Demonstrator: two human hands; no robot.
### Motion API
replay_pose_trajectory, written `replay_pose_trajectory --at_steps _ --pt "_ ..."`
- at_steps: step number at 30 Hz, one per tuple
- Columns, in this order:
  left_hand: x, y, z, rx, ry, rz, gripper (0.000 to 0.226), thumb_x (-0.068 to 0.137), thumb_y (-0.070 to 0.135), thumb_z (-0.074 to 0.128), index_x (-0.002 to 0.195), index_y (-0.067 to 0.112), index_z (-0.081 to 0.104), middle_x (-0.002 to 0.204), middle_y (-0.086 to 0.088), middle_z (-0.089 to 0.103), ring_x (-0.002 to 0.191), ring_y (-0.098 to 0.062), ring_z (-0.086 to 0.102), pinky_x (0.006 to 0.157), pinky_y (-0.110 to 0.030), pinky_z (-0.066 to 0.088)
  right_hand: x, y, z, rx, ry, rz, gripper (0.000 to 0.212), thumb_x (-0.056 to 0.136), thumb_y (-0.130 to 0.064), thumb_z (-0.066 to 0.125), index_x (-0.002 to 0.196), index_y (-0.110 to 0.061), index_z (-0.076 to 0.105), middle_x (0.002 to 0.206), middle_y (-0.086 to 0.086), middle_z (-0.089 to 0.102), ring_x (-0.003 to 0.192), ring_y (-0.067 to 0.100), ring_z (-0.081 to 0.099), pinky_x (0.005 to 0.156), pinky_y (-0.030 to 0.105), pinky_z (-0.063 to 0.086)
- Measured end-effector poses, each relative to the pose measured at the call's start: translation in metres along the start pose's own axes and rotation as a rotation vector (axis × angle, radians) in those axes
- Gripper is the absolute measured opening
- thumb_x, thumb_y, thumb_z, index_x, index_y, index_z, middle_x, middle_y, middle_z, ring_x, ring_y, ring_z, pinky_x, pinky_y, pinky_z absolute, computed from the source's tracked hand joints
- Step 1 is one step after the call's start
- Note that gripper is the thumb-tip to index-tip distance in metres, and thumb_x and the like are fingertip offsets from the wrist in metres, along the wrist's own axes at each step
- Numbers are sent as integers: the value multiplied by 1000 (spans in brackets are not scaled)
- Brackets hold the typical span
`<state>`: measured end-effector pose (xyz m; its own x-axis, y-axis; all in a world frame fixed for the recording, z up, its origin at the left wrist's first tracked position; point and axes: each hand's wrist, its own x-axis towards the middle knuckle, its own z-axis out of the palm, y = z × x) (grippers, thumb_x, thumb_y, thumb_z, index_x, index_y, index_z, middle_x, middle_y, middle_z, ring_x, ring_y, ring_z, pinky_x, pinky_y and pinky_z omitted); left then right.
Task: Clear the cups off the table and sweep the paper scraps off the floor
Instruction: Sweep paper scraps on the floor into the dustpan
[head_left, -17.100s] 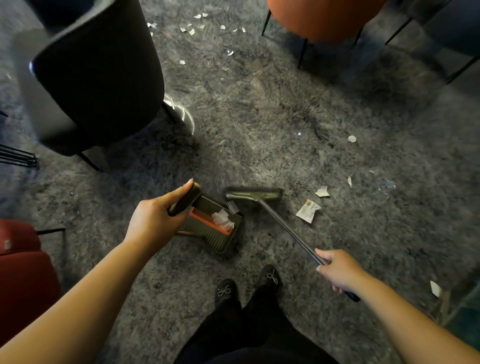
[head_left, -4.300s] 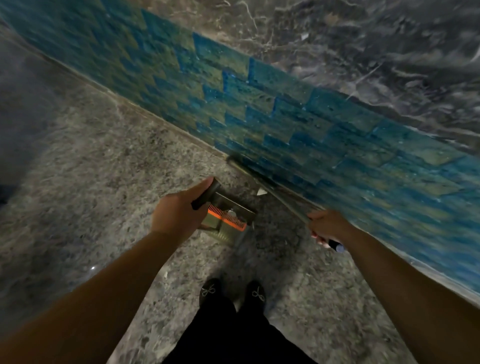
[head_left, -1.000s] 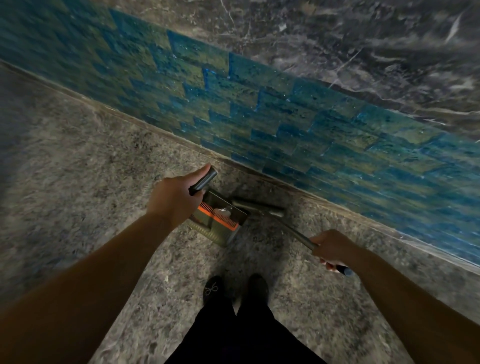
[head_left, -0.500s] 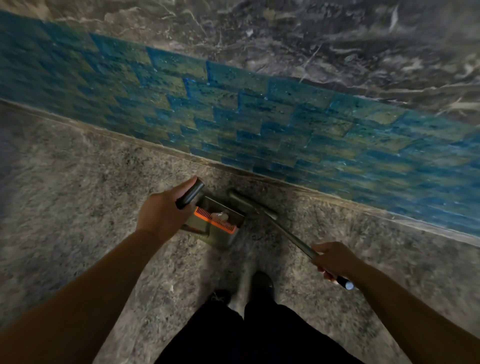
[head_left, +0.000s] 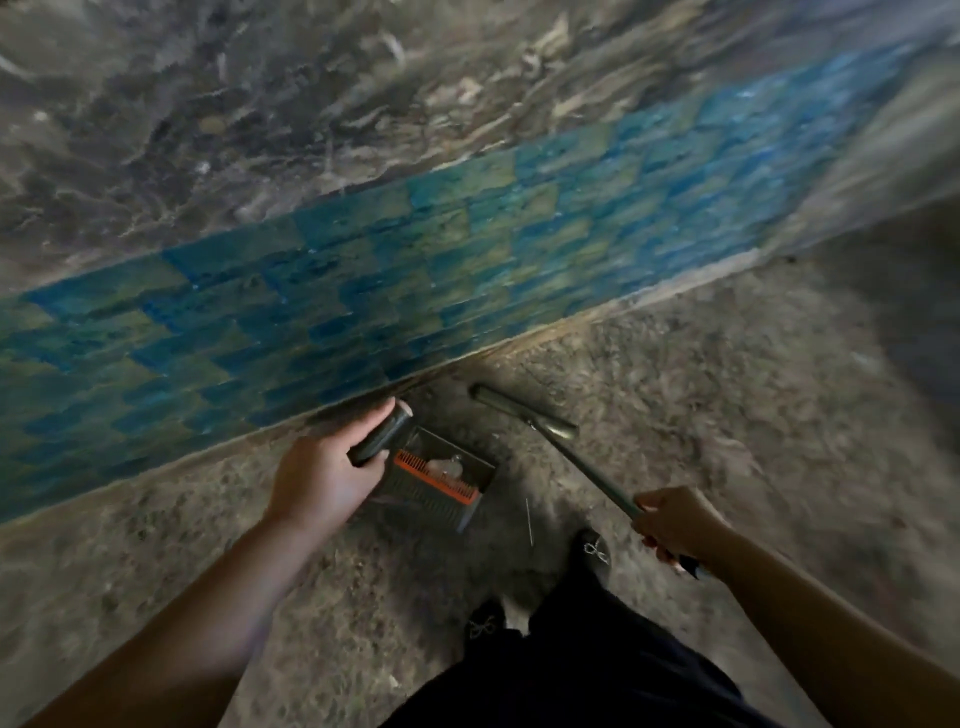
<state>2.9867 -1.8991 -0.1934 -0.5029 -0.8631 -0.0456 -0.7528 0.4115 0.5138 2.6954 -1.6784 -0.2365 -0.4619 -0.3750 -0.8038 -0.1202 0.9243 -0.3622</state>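
Standing on grey carpet (head_left: 701, 395) beside one blue-tiled band (head_left: 363, 291), the person holds two tools. The left hand (head_left: 319, 478) has its fingers curled round the dark handle of one dustpan (head_left: 441, 486), which carries one orange comb strip and at least one pale paper scrap (head_left: 444, 466), blurred. The right hand (head_left: 675, 522) grips the shaft of one broom (head_left: 524, 411), its head just beside the dustpan. Two black shoes (head_left: 592, 553) show below.
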Motion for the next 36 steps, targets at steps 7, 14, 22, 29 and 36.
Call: replay_pose_trajectory --at_steps 7,14,22,29,36 --pt "39 101 48 34 -105 219 60 74 17 80 127 39 59 101 -4 74 82 -25 71 71 -29 55 -14 89 -42 285 193 108 26 79 -2 63 104 0 69 54 6 58 38 16 49 44 25 43" --pt "85 230 129 11 -197 368 61 74 18 78 127 40 59 102 -5 73 85 -25 71 79 -35 58 2 174 -128 534 305 207 20 79 2 63 96 -5 71 50 7 59 44 22 53 49 29 44" --pt "128 401 219 -20 -236 453 57 78 18 76 130 33 57 100 -13 73 86 -31 69 78 -34 54 25 250 -261 647 370 252 24 81 0 60 75 -22 66 53 8 56 38 19 49 44 25 41" --pt "160 528 279 -57 -240 559 56 79 18 76 130 31 58 109 -12 71 98 -32 67 88 -34 51 58 279 -358 734 402 240 16 83 -1 60 86 -13 70 59 10 57 44 21 51 49 29 44" --pt "231 639 350 -77 -357 670 62 81 20 73 134 41 48 91 -14 72 84 -31 66 79 -39 55 116 286 -458 860 471 288 24 84 -3 63 105 -10 69 62 10 59 41 17 51 45 25 42"
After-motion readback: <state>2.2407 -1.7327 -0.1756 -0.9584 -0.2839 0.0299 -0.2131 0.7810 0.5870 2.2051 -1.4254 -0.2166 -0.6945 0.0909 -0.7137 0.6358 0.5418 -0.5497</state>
